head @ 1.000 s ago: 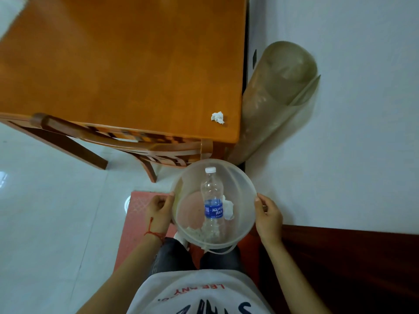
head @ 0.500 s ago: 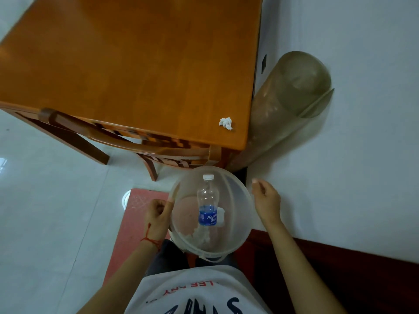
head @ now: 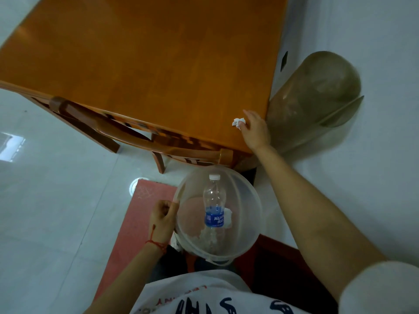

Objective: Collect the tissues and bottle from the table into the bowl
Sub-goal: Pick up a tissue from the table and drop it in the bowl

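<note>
Right hand [head: 255, 129] reaches a crumpled tissue [head: 239, 122] at the worktop's [head: 158, 64] near corner, fingertips touching it, grip not yet closed. Left hand [head: 163, 219] clasps the bowl [head: 249, 223] rim, steadying it below; the bottle [head: 214, 209] lies inside.

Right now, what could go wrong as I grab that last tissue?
The tissue lies near the table corner; your right hand could brush it off the edge. Only your left hand grips the bowl rim, so it might tip and drop the bottle.
</note>
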